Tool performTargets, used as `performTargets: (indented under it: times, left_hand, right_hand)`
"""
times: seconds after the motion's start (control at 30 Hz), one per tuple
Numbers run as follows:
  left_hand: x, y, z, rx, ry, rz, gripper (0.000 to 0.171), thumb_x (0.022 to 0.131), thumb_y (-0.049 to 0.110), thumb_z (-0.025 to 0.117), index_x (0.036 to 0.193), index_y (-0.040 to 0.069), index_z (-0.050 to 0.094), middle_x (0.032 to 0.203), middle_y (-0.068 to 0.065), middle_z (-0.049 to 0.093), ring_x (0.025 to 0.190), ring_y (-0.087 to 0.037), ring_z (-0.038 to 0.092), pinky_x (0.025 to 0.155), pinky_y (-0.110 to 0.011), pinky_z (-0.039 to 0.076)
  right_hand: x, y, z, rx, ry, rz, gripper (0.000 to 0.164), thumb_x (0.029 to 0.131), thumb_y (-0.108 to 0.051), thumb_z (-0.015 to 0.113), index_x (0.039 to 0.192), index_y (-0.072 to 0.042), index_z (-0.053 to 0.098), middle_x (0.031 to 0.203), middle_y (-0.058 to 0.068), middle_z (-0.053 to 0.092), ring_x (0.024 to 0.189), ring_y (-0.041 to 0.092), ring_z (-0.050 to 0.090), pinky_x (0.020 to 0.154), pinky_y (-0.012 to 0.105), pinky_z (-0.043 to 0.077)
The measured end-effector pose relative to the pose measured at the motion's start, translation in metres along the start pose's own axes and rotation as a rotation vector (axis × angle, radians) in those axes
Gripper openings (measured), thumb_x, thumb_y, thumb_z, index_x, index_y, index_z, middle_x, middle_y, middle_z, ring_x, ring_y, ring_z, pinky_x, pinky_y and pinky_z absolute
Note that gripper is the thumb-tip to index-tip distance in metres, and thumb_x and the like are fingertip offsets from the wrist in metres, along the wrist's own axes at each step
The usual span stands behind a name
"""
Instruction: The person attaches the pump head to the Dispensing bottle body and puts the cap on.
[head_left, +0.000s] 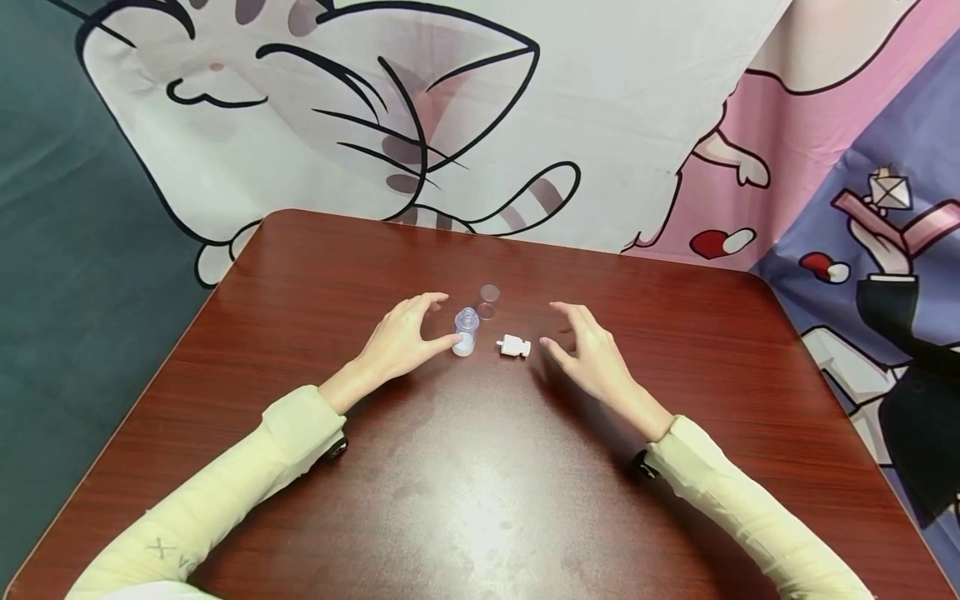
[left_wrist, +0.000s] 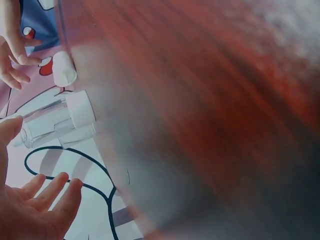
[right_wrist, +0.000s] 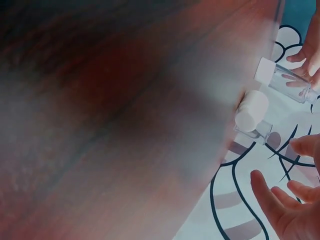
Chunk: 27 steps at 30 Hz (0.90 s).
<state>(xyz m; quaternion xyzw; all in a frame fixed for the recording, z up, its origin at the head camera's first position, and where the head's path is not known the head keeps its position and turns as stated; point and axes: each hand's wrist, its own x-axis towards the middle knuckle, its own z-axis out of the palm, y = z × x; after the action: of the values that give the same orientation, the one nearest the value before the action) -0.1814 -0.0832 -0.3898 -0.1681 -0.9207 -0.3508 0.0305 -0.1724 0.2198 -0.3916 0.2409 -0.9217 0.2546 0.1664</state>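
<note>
A small clear bottle (head_left: 466,323) with a white lower end (left_wrist: 80,109) stands upright on the table. My left hand (head_left: 402,335) is around its left side, fingers spread, and the thumb tip overlaps the bottle's edge in the head view. Just right of the bottle lies a white piece with a narrow nozzle (head_left: 514,346), on its side; its thicker end (right_wrist: 251,111) faces the right wrist camera. Behind them stands a clear cup-like cap (head_left: 488,302). My right hand (head_left: 596,357) hovers right of the white piece, thumb and fingers apart, holding nothing.
The brown wooden table (head_left: 480,467) has rounded far corners. Past its far edge hangs a cloth (head_left: 615,108) printed with a cartoon cat. A dark green surface (head_left: 82,250) is on the left. A dark band shows under each sleeve cuff.
</note>
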Motion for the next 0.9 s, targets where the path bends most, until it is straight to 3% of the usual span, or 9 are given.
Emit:
performTargets:
  times: [0.13,0.4,0.9]
  left_hand:
    - [0.002,0.001,0.001,-0.015,-0.005,0.016,0.064,0.084,0.045,0.07,0.135,0.014,0.049,0.131,-0.009,0.058,0.118,-0.028,0.055,0.098,-0.046,0.046]
    - [0.001,0.005,0.007,-0.069,-0.029,0.034,0.063,0.085,0.038,0.072,0.136,0.009,0.048,0.128,-0.011,0.06,0.11,-0.025,0.059,0.087,-0.041,0.053]
    - [0.006,0.007,0.015,-0.159,-0.02,0.037,0.058,0.082,0.027,0.076,0.13,0.008,0.05,0.117,-0.01,0.063,0.106,-0.025,0.063,0.082,-0.036,0.058]
  right_hand:
    - [0.001,-0.002,0.002,0.028,-0.038,0.035,0.058,0.087,-0.021,0.071,0.137,-0.006,0.045,0.128,0.014,0.055,0.088,0.024,0.069,0.067,0.039,0.058]
    - [0.003,-0.001,0.006,0.107,-0.095,0.091,0.062,0.086,-0.019,0.073,0.139,-0.011,0.042,0.127,0.015,0.057,0.095,0.026,0.069,0.074,0.039,0.058]
    - [0.009,-0.004,0.014,0.148,-0.138,0.1,0.057,0.084,-0.021,0.074,0.133,-0.01,0.047,0.12,0.015,0.061,0.092,0.024,0.069,0.074,0.037,0.058]
